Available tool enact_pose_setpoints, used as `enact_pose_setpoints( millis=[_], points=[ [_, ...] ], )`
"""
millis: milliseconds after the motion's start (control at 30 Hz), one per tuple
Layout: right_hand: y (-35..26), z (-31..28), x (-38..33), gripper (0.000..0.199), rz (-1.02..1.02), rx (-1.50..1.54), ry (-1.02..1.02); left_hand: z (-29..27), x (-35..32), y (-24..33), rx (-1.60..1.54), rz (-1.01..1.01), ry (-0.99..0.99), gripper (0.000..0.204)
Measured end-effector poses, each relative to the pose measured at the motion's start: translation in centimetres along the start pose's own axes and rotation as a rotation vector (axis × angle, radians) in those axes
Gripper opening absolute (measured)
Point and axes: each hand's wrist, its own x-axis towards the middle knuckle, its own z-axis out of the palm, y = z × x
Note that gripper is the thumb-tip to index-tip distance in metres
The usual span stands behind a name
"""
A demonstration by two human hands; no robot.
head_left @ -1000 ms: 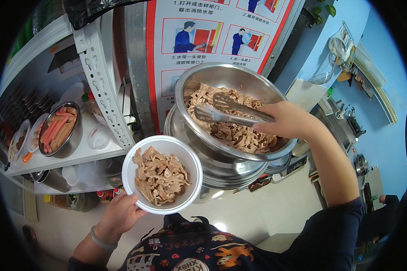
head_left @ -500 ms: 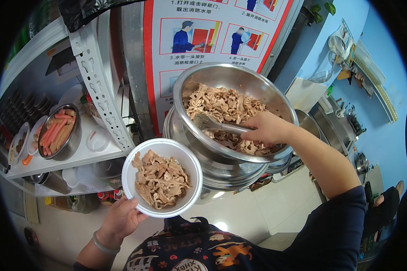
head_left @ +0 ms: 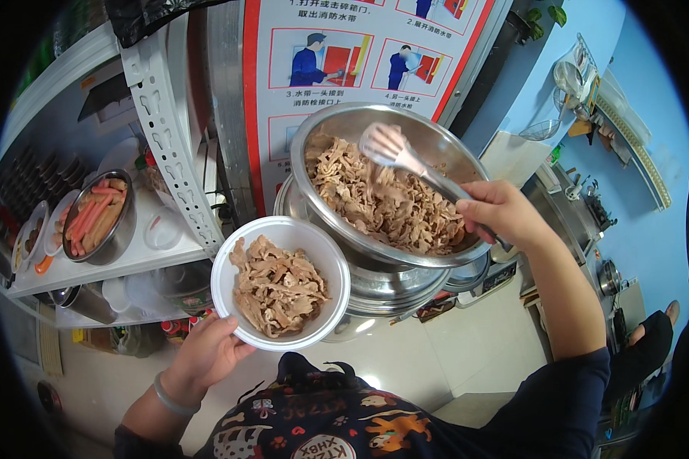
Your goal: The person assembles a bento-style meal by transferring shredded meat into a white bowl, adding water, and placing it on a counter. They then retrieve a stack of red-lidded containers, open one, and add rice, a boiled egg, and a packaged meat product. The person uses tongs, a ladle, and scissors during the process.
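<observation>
My left hand (head_left: 210, 349) grips the near rim of a round white plastic bowl (head_left: 337, 283), thumb on the edge. Cooked sliced meat (head_left: 279, 287) fills the middle of that bowl. Up and to the right, a large steel mixing bowl (head_left: 321, 216) holds much more of the same meat (head_left: 375, 199). My right hand (head_left: 501, 214) is closed round the handle of metal tongs (head_left: 436, 182). Their slotted end is lifted over the meat in the steel bowl, blurred, with some strips seeming to hang beneath it.
Stacked steel basins (head_left: 394, 291) stand under the mixing bowl. On the left, a white metal shelf (head_left: 184, 252) carries a steel bowl of sausages (head_left: 96, 218) and small tubs. A printed safety poster (head_left: 341, 57) hangs behind. Far right, another person's leg (head_left: 651, 340) shows beside kitchen counters.
My right hand has raised the tongs out of the meat, their end swinging up and away. The white bowl has shifted slightly right and up with my left hand.
</observation>
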Motion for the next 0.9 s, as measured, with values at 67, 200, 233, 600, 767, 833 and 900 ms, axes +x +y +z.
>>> enact_pose_setpoints(
  millis=[67, 200, 233, 600, 767, 833, 900],
  points=[
    [-1.2, -0.3, -1.0, 0.02, -0.072, 0.03, 0.015, 0.1, 0.3, -0.1, 0.006, 0.0, -0.01, 0.044],
    [-3.9, 0.0, -2.9, 0.026, -0.215, 0.125, 0.015, 0.0, 0.8, -0.4, -0.004, 0.003, -0.087, 0.045],
    [-4.4, 0.4, -3.2, 0.028, -0.267, 0.134, 0.009, -0.1, 1.0, -0.4, 0.006, -0.014, -0.055, 0.042],
    [-4.4, 11.0, -3.6, 0.032, -0.416, -0.658, -0.26, -0.1, -0.8, -0.1, -0.03, 0.002, -0.063, 0.037],
    [-5.5, 11.8, -3.9, 0.044, -0.459, -0.769, -0.152, -0.9, -1.8, 0.1, 0.007, -0.021, -0.034, 0.044],
    [-5.8, 11.5, -4.1, 0.045, -0.5, -0.744, -0.143, -1.2, -2.1, 0.2, -0.001, -0.009, -0.045, 0.044],
    [-5.5, 12.1, -4.2, 0.046, -0.587, -0.76, -0.129, -1.5, -2.4, 0.3, 0.002, -0.005, -0.039, 0.044]
  ],
)
